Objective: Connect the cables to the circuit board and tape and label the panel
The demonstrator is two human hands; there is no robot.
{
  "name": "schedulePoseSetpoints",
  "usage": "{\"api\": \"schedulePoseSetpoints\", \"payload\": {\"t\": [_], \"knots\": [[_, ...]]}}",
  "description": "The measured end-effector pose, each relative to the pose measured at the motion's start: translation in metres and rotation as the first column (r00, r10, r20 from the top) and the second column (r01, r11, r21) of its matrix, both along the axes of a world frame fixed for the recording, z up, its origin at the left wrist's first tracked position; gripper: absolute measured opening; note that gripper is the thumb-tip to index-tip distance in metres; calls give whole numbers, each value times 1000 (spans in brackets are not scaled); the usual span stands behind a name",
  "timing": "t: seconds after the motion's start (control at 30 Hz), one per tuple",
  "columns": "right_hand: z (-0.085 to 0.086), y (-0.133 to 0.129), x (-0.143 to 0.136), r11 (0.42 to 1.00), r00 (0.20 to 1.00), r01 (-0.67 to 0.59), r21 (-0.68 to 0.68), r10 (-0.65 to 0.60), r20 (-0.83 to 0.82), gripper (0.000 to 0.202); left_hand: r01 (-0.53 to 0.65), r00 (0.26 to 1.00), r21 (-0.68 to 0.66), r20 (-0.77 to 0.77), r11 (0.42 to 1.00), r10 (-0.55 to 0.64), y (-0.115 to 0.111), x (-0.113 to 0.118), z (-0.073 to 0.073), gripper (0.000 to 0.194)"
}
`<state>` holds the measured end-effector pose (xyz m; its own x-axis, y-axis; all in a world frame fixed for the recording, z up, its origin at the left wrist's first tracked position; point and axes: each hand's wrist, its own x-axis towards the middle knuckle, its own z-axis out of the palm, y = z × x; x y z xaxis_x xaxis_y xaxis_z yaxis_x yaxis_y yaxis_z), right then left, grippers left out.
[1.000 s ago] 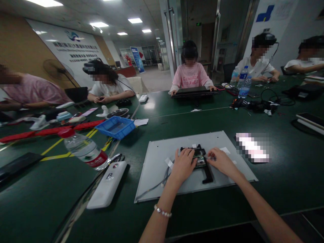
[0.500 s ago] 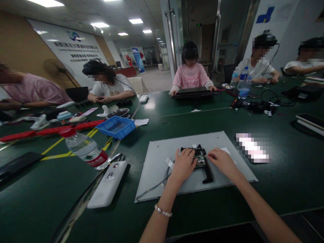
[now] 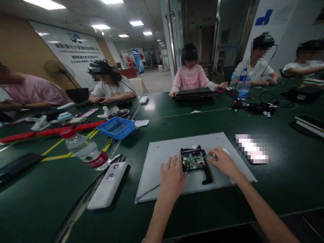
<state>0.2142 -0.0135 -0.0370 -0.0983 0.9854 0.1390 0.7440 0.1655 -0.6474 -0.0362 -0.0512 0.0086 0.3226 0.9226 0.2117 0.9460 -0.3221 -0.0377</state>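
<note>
A light grey flat panel (image 3: 154, 158) lies on the table in front of me. On it sits a black plastic bracket (image 3: 208, 175) carrying a green circuit board (image 3: 193, 163). My left hand (image 3: 173, 175) is open, fingers spread over the panel just left of the board, with its thumb near the bracket's lower left edge. At the bracket's right side, my right hand (image 3: 224, 162) has its fingers curled, thumb and index close together; whatever they may hold is too small to make out. A thin grey cable (image 3: 149, 191) runs out from under my left hand.
Left of the panel are a white power bank (image 3: 108, 185), a water bottle (image 3: 86, 148) and a blue tray (image 3: 117, 128). A phone (image 3: 251, 148) with a blurred screen lies to the right. Across the table, a person (image 3: 189, 76) sits behind a dark panel (image 3: 194, 93).
My left hand has drawn back left off the board, its fingers spreading, and the board now shows. My right hand has barely moved. The person opposite has reached one hand out sideways.
</note>
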Motion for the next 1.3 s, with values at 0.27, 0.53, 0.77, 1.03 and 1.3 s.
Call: {"api": "schedulePoseSetpoints", "payload": {"t": [0.27, 0.53, 0.77, 1.03, 1.3], "knots": [[2, 1, 0, 998, 997, -37, -49, 34, -73, 14, -85, 990, -14, -115, 996, 83, -11, -17, -18, 43], [-2, 1, 7, 998, 999, 45, 32, -45, 12, 21, -93, 985, -28, -146, 995, 88, -7, -14, -13, 46], [-5, 3, 12, 994, 990, 98, 57, -103, 98, 20, -144, 981, 81, -120, 986, 153, 0, -37, 10, 48], [-6, 2, 18, 986, 977, 143, 89, -155, 144, 19, -153, 981, 30, -119, 988, 156, 8, -57, -7, 43], [-6, 2, 15, 981, 975, 147, 129, -166, 150, 18, -190, 982, -40, 7, 981, 191, 10, -54, -1, 35]]}}
